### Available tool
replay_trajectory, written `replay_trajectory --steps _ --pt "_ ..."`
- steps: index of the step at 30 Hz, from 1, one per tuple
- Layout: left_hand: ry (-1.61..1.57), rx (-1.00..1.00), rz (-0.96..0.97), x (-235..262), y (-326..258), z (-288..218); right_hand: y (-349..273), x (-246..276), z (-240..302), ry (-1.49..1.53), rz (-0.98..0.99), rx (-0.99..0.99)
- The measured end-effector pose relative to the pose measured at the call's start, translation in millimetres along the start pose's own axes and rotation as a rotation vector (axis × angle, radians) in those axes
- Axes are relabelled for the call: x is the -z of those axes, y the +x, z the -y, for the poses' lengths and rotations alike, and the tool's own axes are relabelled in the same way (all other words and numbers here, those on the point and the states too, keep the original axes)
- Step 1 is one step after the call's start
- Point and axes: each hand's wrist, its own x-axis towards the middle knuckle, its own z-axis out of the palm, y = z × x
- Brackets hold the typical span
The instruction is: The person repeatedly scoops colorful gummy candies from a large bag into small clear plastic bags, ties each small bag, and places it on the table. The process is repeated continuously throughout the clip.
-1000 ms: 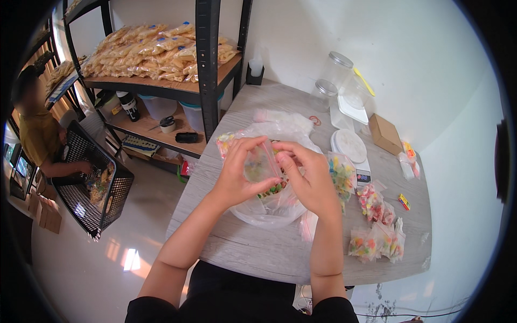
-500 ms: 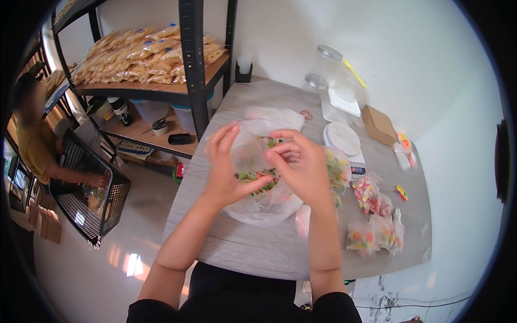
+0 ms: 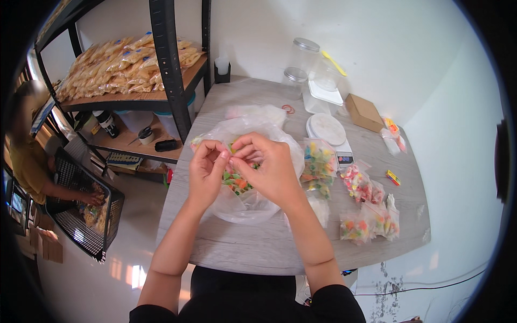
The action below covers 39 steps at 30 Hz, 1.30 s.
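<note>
My left hand point(image 3: 209, 172) and my right hand point(image 3: 266, 167) meet above a large clear plastic bag point(image 3: 237, 216) that lies spread on the table. Thumbs and forefingers of both hands are pinched together, tip to tip, on the edge of a small clear plastic bag, mostly hidden by the fingers. Behind and below the fingers show green, orange and red candy pieces point(image 3: 238, 185); which of the two bags they lie in I cannot tell. Right of my right hand are filled clear bags of colourful candy point(image 3: 319, 161).
A white kitchen scale point(image 3: 345, 159) bears a round white lid point(image 3: 326, 129). More filled candy bags point(image 3: 363, 183) lie to the right, near a brown box point(image 3: 364, 112). A black shelf post point(image 3: 169, 70) rises at left; beyond it a person handles a black crate point(image 3: 81, 215).
My hands, apart before with the left open, have come together in a pinch. The view has shifted slightly. The person at left has a hand further inside the crate.
</note>
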Motion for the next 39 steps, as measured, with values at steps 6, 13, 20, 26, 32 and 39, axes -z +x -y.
replay_trajectory --steps 6,13,20,26,32,39 --pt "0.193 -0.054 -0.028 2 0 0 2 8 -3 -0.206 -0.019 0.108" --pt "0.702 -0.437 -0.029 4 -4 -14 -8 0 -3 -0.687 -0.010 0.458" --pt "0.390 -0.447 -0.315 2 10 -10 1 25 6 -0.222 0.053 0.265" --pt "0.015 -0.091 -0.075 19 11 -5 3 32 4 -0.126 0.079 0.164" --pt "0.078 -0.169 -0.107 14 6 -7 5 36 0 0.012 0.043 0.111" --pt "-0.074 -0.072 -0.059 20 5 -6 6 34 -3 0.108 -0.032 0.098"
